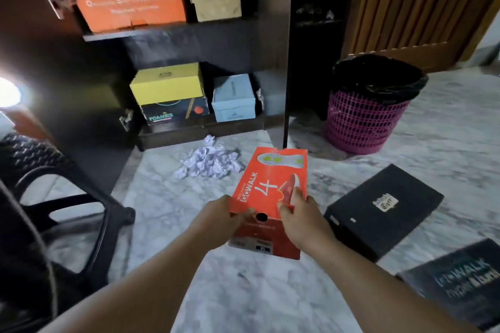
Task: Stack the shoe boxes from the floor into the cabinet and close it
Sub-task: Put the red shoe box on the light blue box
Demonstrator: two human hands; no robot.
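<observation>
hands gripped red shoe box (267,197) at its near end: left hand (219,217) fingers curled round one corner, right hand (297,215) thumb atop lid, steadying it toward open cabinet (173,43) beyond the fingertips.

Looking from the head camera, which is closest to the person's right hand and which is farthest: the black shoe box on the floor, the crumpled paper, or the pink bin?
From the right hand:
1. Black shoe box, just to its right.
2. Crumpled paper, ahead, left.
3. Pink bin, far right, beside the cabinet.
</observation>
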